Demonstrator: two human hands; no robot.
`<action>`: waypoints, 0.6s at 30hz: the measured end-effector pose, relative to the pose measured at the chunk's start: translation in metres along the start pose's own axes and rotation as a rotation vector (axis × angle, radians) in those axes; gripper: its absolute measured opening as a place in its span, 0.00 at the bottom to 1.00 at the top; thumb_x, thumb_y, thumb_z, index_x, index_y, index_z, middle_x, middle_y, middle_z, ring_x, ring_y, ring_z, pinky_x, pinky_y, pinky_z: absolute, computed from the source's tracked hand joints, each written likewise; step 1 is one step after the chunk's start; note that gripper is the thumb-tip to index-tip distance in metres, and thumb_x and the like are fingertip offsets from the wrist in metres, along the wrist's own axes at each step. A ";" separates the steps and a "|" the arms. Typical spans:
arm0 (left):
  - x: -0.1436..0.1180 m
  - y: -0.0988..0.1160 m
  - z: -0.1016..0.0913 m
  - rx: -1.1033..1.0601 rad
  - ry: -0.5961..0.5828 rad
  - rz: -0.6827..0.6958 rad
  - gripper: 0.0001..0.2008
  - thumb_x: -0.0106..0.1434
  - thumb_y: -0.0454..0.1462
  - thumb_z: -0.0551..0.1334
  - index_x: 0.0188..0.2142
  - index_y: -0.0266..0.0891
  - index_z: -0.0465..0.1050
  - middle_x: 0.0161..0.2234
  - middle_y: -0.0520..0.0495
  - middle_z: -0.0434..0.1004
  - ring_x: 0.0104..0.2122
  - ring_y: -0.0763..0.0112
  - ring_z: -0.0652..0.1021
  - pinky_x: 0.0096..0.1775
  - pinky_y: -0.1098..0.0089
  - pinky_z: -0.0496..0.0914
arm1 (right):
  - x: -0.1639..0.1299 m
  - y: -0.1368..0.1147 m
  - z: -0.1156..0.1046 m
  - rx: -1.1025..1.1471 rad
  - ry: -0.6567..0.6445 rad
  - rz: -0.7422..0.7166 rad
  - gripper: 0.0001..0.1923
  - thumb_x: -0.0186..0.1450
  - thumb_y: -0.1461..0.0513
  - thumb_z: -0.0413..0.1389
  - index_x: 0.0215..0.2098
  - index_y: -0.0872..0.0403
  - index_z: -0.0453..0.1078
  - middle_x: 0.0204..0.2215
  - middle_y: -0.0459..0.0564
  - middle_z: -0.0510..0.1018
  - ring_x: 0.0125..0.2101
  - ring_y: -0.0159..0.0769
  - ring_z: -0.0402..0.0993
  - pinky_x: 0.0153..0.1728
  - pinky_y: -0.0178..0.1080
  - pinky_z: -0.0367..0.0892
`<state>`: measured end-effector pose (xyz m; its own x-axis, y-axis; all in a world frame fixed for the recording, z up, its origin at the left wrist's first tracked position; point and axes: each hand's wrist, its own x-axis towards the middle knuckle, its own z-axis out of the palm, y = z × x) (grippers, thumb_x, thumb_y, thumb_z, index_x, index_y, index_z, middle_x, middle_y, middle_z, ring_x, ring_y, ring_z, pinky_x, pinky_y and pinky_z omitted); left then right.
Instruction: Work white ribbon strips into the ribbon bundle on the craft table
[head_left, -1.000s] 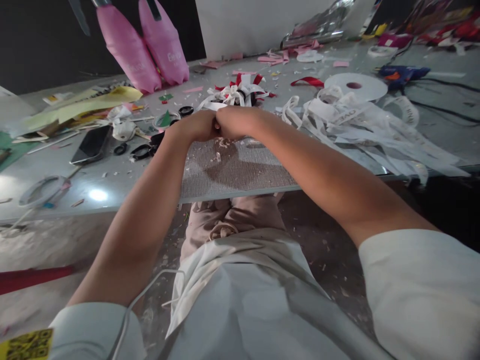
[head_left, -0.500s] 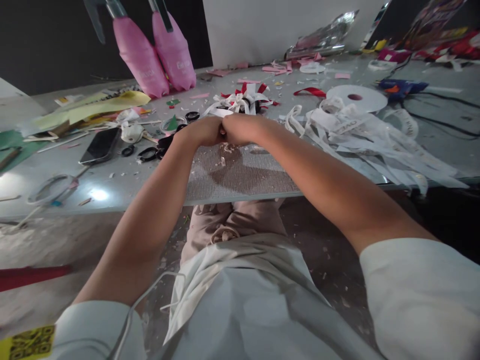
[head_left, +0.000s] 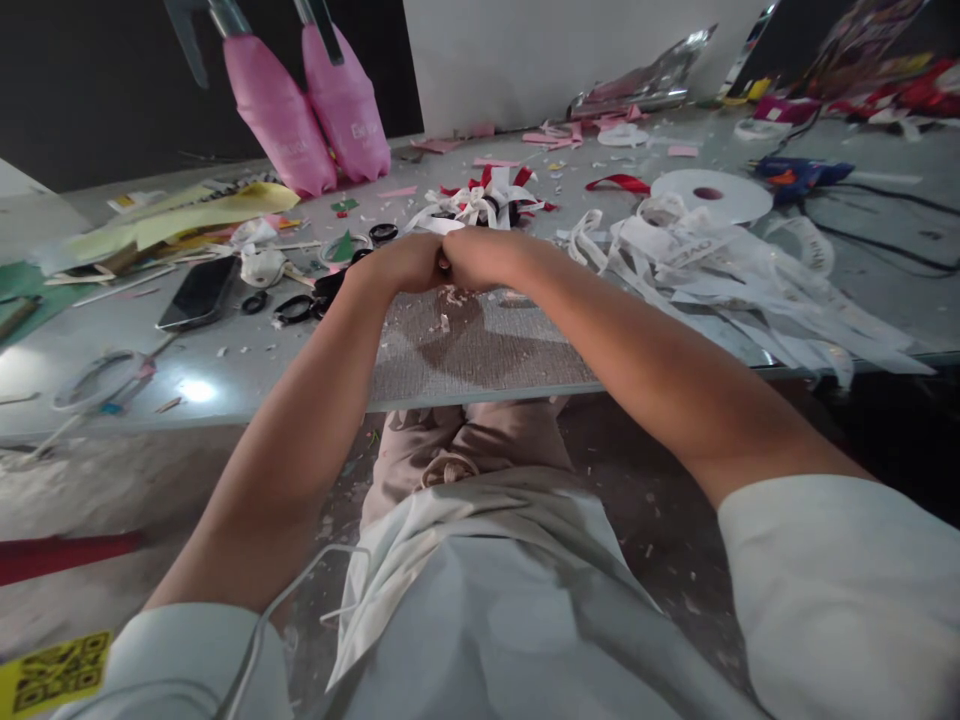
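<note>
My left hand (head_left: 412,262) and my right hand (head_left: 478,258) meet knuckle to knuckle above the near middle of the table (head_left: 525,355). Both are closed, with the fingers curled away from me. Whatever they pinch between them is hidden behind the hands. Just beyond them lies a bundle of white and red ribbon pieces (head_left: 491,200). Black-handled scissors (head_left: 296,308) rest beside my left wrist. To the right of my right hand, a heap of printed white ribbon (head_left: 720,260) spreads toward the table's front edge.
Two pink spray bottles (head_left: 349,110) stand at the back left. A phone (head_left: 199,292) lies left of the scissors, near yellow paper (head_left: 202,215). On the right are a white ribbon roll (head_left: 739,197) and a blue glue gun (head_left: 802,174) with its black cord. Scraps litter the tabletop.
Almost nothing differs. Both hands stay together in the same place, and the whole view has shifted very slightly.
</note>
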<state>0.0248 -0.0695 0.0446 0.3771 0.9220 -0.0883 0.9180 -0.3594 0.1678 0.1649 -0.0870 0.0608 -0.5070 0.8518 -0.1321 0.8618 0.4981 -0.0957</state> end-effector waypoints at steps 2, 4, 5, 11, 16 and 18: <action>-0.001 0.001 0.000 -0.004 0.005 0.000 0.24 0.56 0.44 0.63 0.50 0.39 0.80 0.43 0.43 0.85 0.49 0.53 0.79 0.50 0.64 0.70 | 0.001 0.000 0.000 0.005 0.000 -0.003 0.15 0.69 0.63 0.59 0.50 0.62 0.79 0.42 0.66 0.81 0.44 0.47 0.77 0.41 0.39 0.66; -0.001 0.001 0.000 0.000 0.008 0.009 0.24 0.56 0.45 0.62 0.51 0.40 0.80 0.41 0.44 0.85 0.49 0.54 0.79 0.49 0.65 0.70 | 0.001 0.000 0.000 0.000 0.000 -0.013 0.15 0.69 0.63 0.59 0.51 0.62 0.79 0.42 0.66 0.82 0.44 0.47 0.76 0.40 0.39 0.66; -0.001 0.000 0.000 0.007 0.011 0.011 0.23 0.56 0.45 0.62 0.50 0.41 0.80 0.41 0.44 0.85 0.48 0.54 0.79 0.49 0.65 0.70 | 0.000 0.000 0.001 -0.007 0.000 -0.016 0.16 0.69 0.63 0.59 0.51 0.62 0.79 0.43 0.66 0.82 0.44 0.47 0.76 0.40 0.39 0.66; -0.001 -0.001 0.000 0.021 0.009 0.016 0.22 0.56 0.45 0.64 0.48 0.39 0.81 0.43 0.42 0.85 0.47 0.53 0.80 0.48 0.63 0.70 | -0.001 -0.001 0.000 -0.015 -0.004 -0.006 0.15 0.69 0.64 0.59 0.51 0.63 0.79 0.44 0.66 0.82 0.44 0.47 0.77 0.41 0.40 0.67; 0.003 -0.004 0.002 0.023 0.007 0.015 0.24 0.57 0.47 0.63 0.50 0.41 0.80 0.46 0.43 0.85 0.48 0.53 0.80 0.49 0.63 0.71 | 0.000 0.000 0.001 0.000 0.011 -0.020 0.16 0.70 0.61 0.59 0.52 0.62 0.79 0.42 0.65 0.82 0.44 0.47 0.78 0.41 0.39 0.67; 0.003 -0.003 0.002 0.032 0.003 0.018 0.24 0.57 0.47 0.64 0.50 0.40 0.80 0.47 0.42 0.84 0.49 0.52 0.80 0.50 0.62 0.71 | 0.001 0.001 0.001 0.002 0.018 -0.028 0.17 0.70 0.61 0.59 0.52 0.63 0.78 0.42 0.65 0.82 0.44 0.48 0.77 0.41 0.40 0.68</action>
<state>0.0235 -0.0662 0.0422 0.3932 0.9157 -0.0831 0.9146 -0.3802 0.1376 0.1648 -0.0861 0.0592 -0.5306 0.8403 -0.1111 0.8472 0.5216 -0.1007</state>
